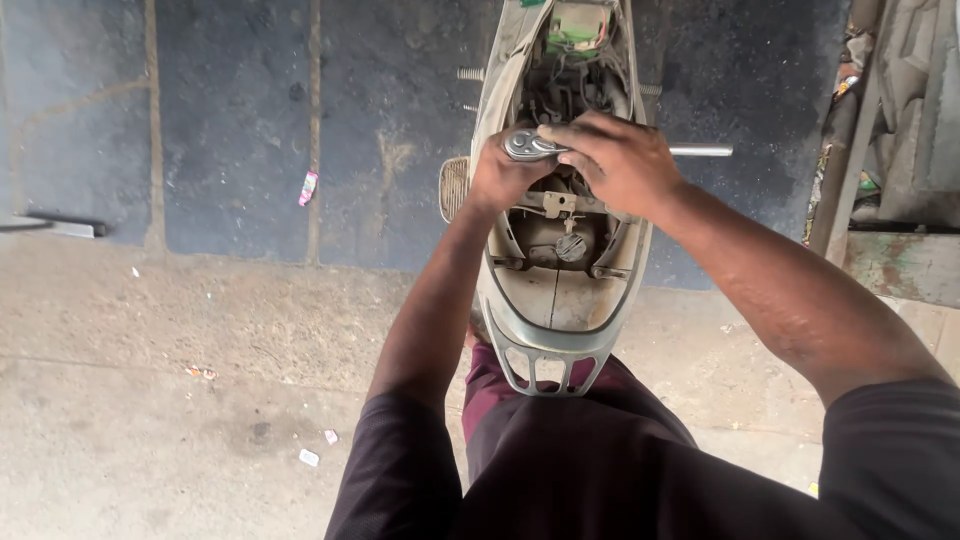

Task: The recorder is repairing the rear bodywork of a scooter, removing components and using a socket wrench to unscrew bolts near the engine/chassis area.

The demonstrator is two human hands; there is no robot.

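A pale grey scooter [500,100] with its seat removed stands below me, its open body showing wiring, a fuel cap [571,246] and a rear grab rail [545,362]. A metal ratchet wrench [528,146] lies across the open frame, its handle [700,150] sticking out to the right. My left hand [505,178] grips the ratchet head from the left. My right hand [622,160] lies over the wrench beside the head, fingers curled on it.
A dark paved floor lies ahead and lighter concrete [180,370] near me, with bits of litter [308,187]. A rusty metal structure and clutter [890,180] stand at the right. A metal bar [60,225] lies at the left edge.
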